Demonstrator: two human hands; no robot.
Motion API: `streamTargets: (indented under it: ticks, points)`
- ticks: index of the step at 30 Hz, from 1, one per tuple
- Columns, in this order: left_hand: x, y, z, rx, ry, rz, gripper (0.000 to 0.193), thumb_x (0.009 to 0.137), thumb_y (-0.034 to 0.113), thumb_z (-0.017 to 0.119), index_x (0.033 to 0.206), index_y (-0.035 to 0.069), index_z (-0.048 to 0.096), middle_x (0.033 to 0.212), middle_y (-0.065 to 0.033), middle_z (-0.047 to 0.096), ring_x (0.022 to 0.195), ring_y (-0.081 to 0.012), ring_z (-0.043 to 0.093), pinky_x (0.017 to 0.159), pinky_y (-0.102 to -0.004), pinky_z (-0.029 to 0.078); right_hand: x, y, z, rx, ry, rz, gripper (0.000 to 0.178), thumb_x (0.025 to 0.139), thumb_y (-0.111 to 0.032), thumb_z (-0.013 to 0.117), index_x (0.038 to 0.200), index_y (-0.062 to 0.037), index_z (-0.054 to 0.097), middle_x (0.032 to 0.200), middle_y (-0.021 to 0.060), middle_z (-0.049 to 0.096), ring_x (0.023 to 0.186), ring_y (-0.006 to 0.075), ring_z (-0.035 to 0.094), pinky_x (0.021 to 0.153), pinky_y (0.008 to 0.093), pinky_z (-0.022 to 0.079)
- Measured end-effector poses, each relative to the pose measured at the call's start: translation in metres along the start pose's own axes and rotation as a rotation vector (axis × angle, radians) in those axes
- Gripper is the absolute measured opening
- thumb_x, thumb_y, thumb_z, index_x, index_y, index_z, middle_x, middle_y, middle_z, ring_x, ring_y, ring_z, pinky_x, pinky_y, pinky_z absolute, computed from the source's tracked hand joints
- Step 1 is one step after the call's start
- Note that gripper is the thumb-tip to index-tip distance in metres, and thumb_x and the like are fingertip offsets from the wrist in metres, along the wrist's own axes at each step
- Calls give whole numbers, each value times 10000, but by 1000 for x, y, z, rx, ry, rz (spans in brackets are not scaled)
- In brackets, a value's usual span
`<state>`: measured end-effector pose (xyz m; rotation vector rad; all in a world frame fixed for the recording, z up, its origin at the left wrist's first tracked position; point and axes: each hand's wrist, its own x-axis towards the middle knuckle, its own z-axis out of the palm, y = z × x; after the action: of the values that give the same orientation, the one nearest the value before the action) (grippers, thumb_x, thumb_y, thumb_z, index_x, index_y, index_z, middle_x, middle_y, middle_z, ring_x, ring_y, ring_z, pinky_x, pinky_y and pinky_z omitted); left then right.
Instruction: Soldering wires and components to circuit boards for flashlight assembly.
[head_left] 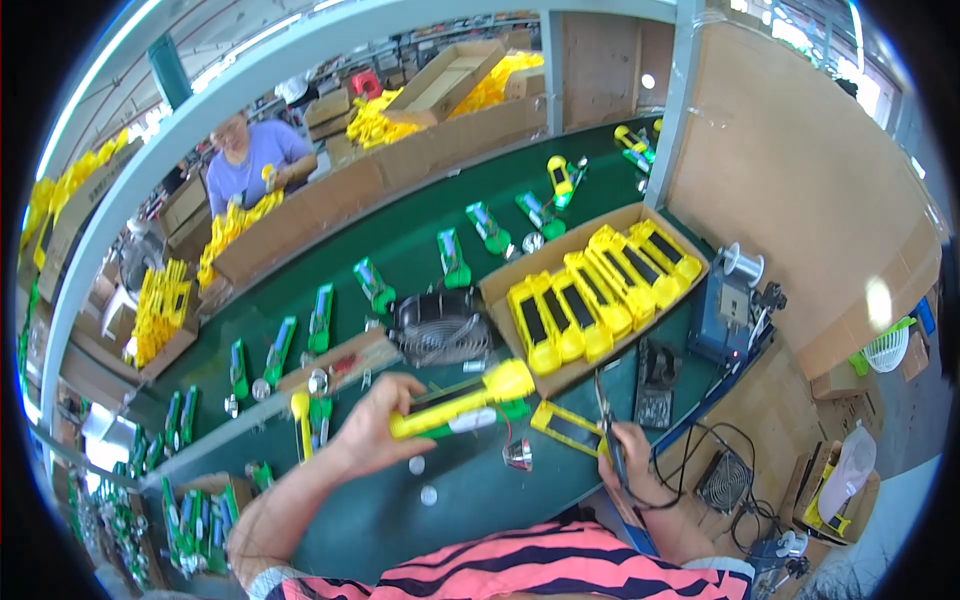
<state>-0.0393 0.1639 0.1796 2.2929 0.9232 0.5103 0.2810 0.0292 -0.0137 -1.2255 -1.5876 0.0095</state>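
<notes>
My left hand point(375, 425) is closed round a long yellow lamp housing point(465, 400) with a dark strip. Under it is a green half with a white panel. Thin wires lead from its right end to a small silver reflector point(518, 455) at the bench. In my right hand point(635, 455), the fingers are closed on a soldering iron point(610, 425), its tip pointing away from me. Beside these fingers lies a yellow frame point(567, 428) with a dark window; whether they also grip it I cannot tell.
Ahead stands a carton point(560, 385) of yellow housings, beside a black fan point(440, 328). Green lamp bodies line the green conveyor point(400, 250) behind. To the right are a blue soldering station point(725, 315), solder spool point(743, 263) and cables. A person point(255, 160) works across the belt.
</notes>
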Motion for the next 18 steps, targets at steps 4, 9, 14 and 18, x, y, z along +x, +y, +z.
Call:
streamTargets:
  ticks: [4,9,14,18]
  points:
    - [134,-36,-43,224,94,44,470,573,186,736,814,58,353,903,-133,477,841,-286,493,730,-357,417,-9,-4,-2,-40,-50,65,481,586,-89,633,1041,-35,486,882,163,556,735,315,547,629,354,466]
    - [278,-155,-20,327,468,-348,512,584,240,751,889,34,394,962,-165,443,860,-323,505,722,-391,442,-5,-15,-6,-42,-109,114,523,572,-131,672,1049,-42,475,874,174,549,747,321,549,630,362,468]
    - [350,-231,33,385,317,-661,721,549,230,787,1075,-1,350,1071,-180,422,970,-328,495,821,-388,449,-5,-6,-6,-13,-140,180,505,540,-204,736,993,-60,565,867,164,555,765,312,574,666,348,482]
    - [367,-156,35,893,-135,-459,655,562,213,762,1103,33,439,1168,-156,405,1068,-290,440,892,-385,398,-6,-8,-12,-19,-146,199,510,533,-209,737,988,-57,565,856,165,557,758,312,577,666,355,484]
